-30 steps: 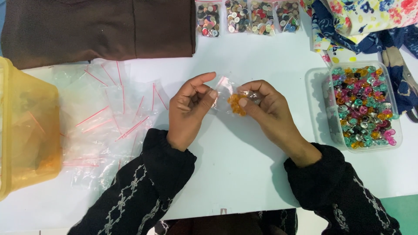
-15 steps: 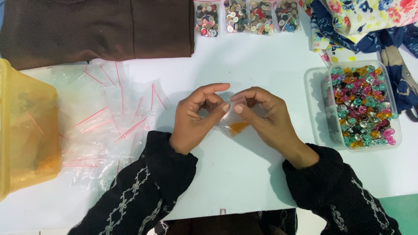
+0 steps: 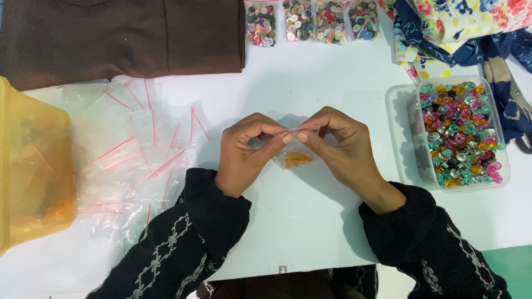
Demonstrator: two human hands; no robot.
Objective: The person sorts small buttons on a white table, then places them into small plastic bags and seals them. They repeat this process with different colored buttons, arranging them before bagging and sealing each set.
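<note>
On the white table's left side lay clear little zip bags with red strips, spread flat. At the middle, the left hand and right hand pinched the top of a small clear bag of orange beads, holding it upright so nothing spilled. Farther right sat a clear plastic tub of bright beads.

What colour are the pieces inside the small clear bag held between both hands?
Orange, seen in the head view: the orange pieces sit at the bottom of the small clear plastic bag.

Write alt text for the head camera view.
Two hands, left hand and right hand, pinch the top edge of a small clear plastic zip bag holding orange beads, above a white table. A clear plastic tub of multicoloured beads sits to the right, and empty red-striped zip bags lie to the left.
</note>
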